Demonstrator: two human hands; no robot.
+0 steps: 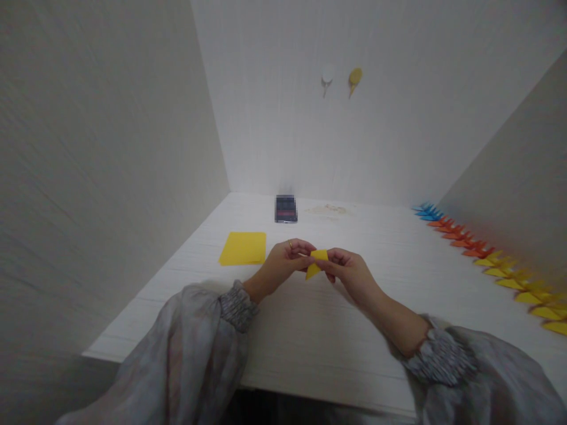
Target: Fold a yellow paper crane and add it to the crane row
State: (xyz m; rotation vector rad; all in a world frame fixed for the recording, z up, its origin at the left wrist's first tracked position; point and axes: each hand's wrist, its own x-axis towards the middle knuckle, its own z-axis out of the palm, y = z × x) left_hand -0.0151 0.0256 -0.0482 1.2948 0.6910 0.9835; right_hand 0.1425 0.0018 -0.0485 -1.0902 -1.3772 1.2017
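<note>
A small folded piece of yellow paper is held above the white table between both my hands. My left hand pinches its left side, fingers curled, a ring on one finger. My right hand grips its right side with fingers closed. A stack of flat yellow paper sheets lies on the table just left of my left hand.
A dark phone lies at the back of the table near the wall. A row of folded paper pieces, blue, orange-red and yellow, runs along the right wall. Two hooks hang on the back wall.
</note>
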